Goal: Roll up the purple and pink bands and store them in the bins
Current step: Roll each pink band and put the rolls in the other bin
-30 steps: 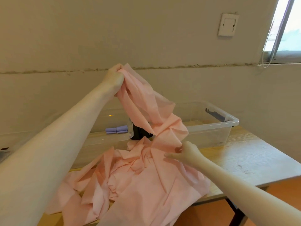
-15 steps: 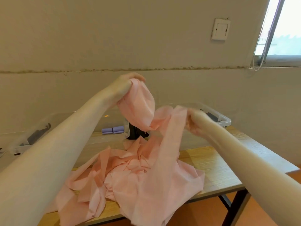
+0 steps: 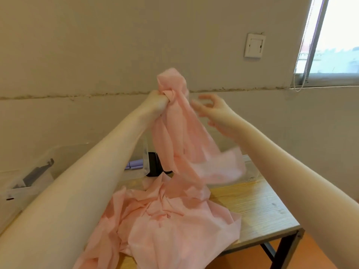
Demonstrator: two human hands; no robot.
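From the head view, your left hand (image 3: 158,101) has its grip clamped on a bunched knot of the pink band (image 3: 174,136), held high, while your right hand (image 3: 211,111) hangs just beside the cloth with fingers apart and loosely bent, holding nothing. Below the grip the band drops in a twisted strand and spreads in a crumpled heap across the tabletop (image 3: 258,206). To do this step well, bring that free hand onto the strand just under the grip and slide down to flatten it before you roll. The fabric looks thin, soft and creased, prone to bunching. Behind the strand sit clear plastic bins (image 3: 29,181); purple rolls (image 3: 134,165) already lie in the left one.
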